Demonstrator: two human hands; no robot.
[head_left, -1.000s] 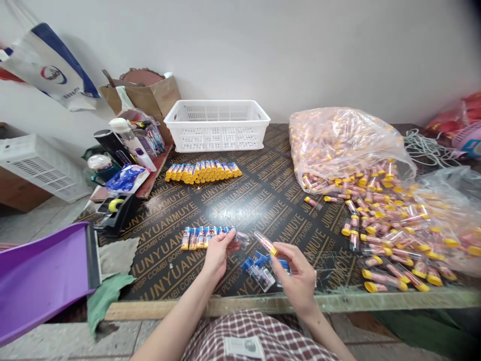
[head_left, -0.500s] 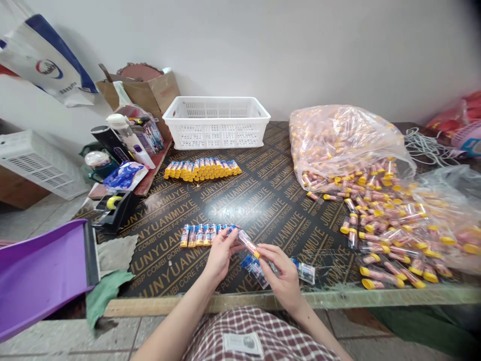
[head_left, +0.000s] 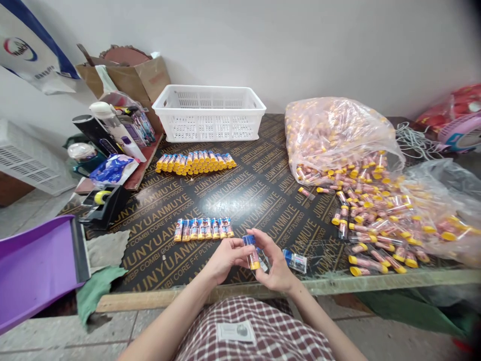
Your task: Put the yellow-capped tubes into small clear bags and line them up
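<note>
Between my two hands is a small clear tube (head_left: 251, 251) with a yellow cap at its near end and a blue band at its far end. The fingers of my left hand (head_left: 225, 259) pinch its left side. My right hand (head_left: 276, 265) curves around the right side, its index finger near the blue end and its thumb by the yellow cap. Just beyond my hands, a row of finished-looking tubes (head_left: 204, 229) with blue and yellow ends lies side by side. Flat clear sleeves with blue tops (head_left: 295, 260) lie partly hidden behind my right hand.
A stack of tubes (head_left: 195, 163) lies before a white plastic basket (head_left: 210, 125). On the right, a large plastic bag (head_left: 338, 133) spills yellow-capped tubes (head_left: 372, 215). At left are a tape dispenser (head_left: 105, 205) and a purple dustpan (head_left: 37, 271).
The tube has turned from a slant to nearly upright in view, and a blue band now shows on its far end. Both hands have come closer to me, and the camera view has shifted slightly.
</note>
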